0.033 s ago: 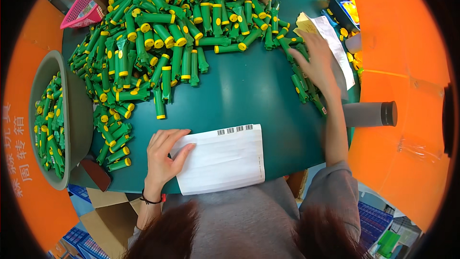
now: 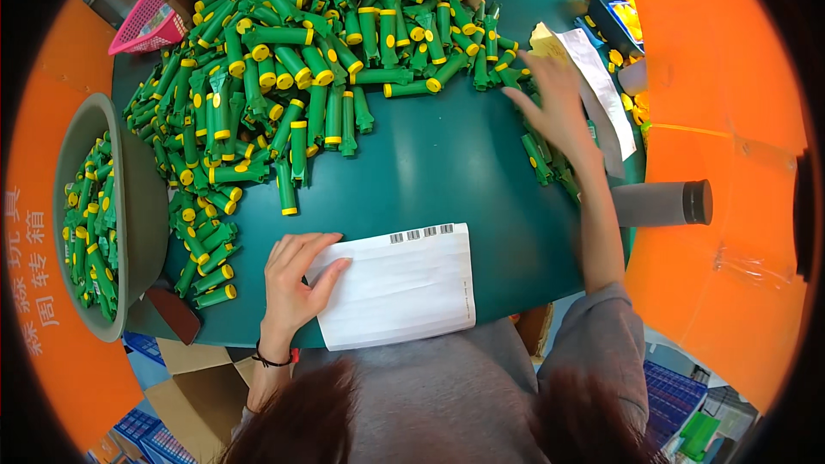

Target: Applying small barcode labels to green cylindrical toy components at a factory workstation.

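Our left hand point(image 2: 294, 282), thumb parted from fingers, rests on the sheet point(image 2: 400, 294) at the table's point(image 2: 455, 163) near edge; our right hand point(image 2: 560, 107), thumb spread, hold unclear, could scatter tubes point(image 2: 534, 159) by sweeping carelessly.

One white barcoded paper sheet point(image 2: 400, 296) at six o'clock; one grey cylindrical bottle point(image 2: 649, 204) at three; one pink plastic basket point(image 2: 168, 34) at ten.

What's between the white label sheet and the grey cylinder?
Head view: from the white label sheet, green tabletop, then the right forearm before the grey cylinder.
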Action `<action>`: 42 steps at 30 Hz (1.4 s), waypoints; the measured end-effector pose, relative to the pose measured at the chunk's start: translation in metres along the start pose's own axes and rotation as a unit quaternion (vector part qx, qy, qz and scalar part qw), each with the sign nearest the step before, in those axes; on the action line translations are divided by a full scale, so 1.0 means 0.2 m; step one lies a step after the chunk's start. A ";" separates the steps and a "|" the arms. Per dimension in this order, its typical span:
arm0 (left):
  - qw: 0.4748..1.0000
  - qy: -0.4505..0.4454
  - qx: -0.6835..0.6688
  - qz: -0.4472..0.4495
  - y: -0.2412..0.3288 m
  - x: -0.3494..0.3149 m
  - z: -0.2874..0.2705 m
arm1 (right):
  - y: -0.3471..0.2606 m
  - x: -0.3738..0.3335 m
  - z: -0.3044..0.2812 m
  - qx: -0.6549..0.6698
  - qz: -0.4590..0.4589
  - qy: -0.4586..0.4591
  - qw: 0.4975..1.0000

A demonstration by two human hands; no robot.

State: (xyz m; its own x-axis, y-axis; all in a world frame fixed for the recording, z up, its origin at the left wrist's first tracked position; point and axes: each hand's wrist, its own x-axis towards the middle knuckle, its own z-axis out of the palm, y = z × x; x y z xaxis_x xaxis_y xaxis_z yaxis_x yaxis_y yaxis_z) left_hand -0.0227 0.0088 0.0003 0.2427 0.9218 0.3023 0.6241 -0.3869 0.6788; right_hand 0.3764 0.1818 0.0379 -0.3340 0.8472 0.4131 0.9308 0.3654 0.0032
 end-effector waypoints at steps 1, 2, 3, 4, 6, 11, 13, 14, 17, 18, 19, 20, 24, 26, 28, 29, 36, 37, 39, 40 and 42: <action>1.000 -0.001 -0.004 0.004 0.01 0.01 0.00 | 0.02 0.00 0.10 0.059 0.031 -0.044 0.997; 1.000 -0.001 -0.004 0.005 0.01 0.01 0.00 | -0.07 0.00 0.19 0.019 0.105 -0.092 0.990; 1.000 -0.001 -0.004 0.012 0.02 0.02 0.00 | -0.16 -0.03 0.30 -0.080 0.095 -0.023 0.992; 1.000 0.001 -0.003 0.004 0.02 0.01 0.00 | -0.29 0.02 0.29 0.018 0.122 -0.062 0.991; 1.000 -0.001 -0.006 0.005 0.03 0.01 -0.01 | -0.42 0.04 0.37 0.082 0.108 -0.013 0.991; 1.000 -0.019 -0.018 -0.016 0.02 0.01 0.00 | -0.59 0.07 0.38 0.205 0.130 -0.019 0.970; 0.999 -0.020 -0.019 -0.016 0.02 0.02 0.00 | -0.58 0.04 0.31 0.269 0.141 -0.024 0.953; 0.999 -0.018 -0.018 -0.021 0.02 0.02 0.00 | -0.54 0.01 0.29 0.266 0.144 -0.022 0.953; 0.999 -0.018 -0.017 -0.021 0.03 0.02 0.00 | -0.36 -0.09 0.25 0.006 0.121 0.085 0.989; 0.999 -0.020 -0.018 -0.019 0.03 0.02 0.01 | -0.26 -0.12 0.26 -0.068 0.137 0.064 0.986; 1.000 -0.016 -0.013 -0.017 0.03 0.03 0.01 | -0.17 -0.15 0.27 -0.142 0.154 0.042 0.977; 1.000 -0.009 -0.007 -0.016 0.03 0.03 0.01 | -0.10 -0.19 0.29 -0.144 0.157 0.042 0.976; 1.000 -0.011 -0.013 -0.014 0.02 0.01 0.01 | 0.04 -0.27 0.30 -0.190 0.181 -0.026 0.965; 1.000 -0.013 -0.010 -0.014 0.02 0.00 0.00 | 0.09 -0.29 0.30 -0.189 0.170 -0.017 0.967; 1.000 -0.012 -0.005 -0.011 0.02 -0.01 -0.01 | 0.10 -0.29 0.27 -0.204 0.172 -0.022 0.963; 1.000 -0.012 0.000 -0.006 0.02 -0.01 -0.01 | 0.08 -0.27 0.26 -0.219 0.177 -0.026 0.959; 0.999 0.007 0.007 0.044 -0.02 0.02 0.02 | -0.61 -0.26 -0.13 0.376 0.094 -0.075 0.919; 1.000 0.006 0.019 0.025 -0.04 0.02 0.02 | -0.69 -0.29 -0.16 0.407 0.099 -0.150 0.896; 0.999 -0.002 -0.038 -0.006 -0.04 0.00 0.02 | -0.79 -0.29 -0.14 0.448 0.057 -0.243 0.858; 0.999 0.004 -0.037 -0.016 -0.04 0.00 0.02 | -0.80 -0.30 -0.12 0.450 0.049 -0.251 0.856; 1.000 0.006 0.015 0.010 -0.04 -0.01 0.02 | -0.81 -0.32 -0.06 0.433 0.039 -0.273 0.858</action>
State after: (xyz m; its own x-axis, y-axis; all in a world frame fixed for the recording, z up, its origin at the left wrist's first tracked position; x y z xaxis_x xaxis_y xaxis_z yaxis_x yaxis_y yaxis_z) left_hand -0.0244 0.0108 -0.0079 0.2468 0.9131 0.3244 0.6407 -0.4050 0.6523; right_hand 0.2481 0.0641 0.0220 -0.5155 0.8501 -0.1080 0.5734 0.2486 -0.7806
